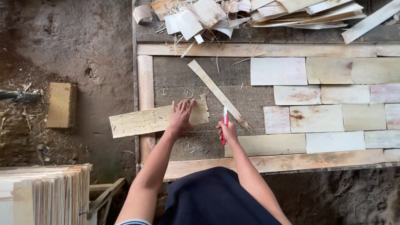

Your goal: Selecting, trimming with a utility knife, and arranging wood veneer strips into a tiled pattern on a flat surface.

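- Head view: left hand (181, 116) pressed flat, fingers spread, on pale veneer strip (156, 119) overhanging wooden frame (146, 96).
- Right hand (227, 132) clenched on red cutter (225, 123) (blade apparently down), just beside strip's right end.

Probably a rough veneer workshop: bare dirt floor (83, 50), pale thin wood sheets (316, 118) tiled on a plank frame (258, 50), offcuts (250, 14) heaped.

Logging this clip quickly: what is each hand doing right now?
Left hand: open, flat on the veneer sheet.
Right hand: closed on a red cutter.
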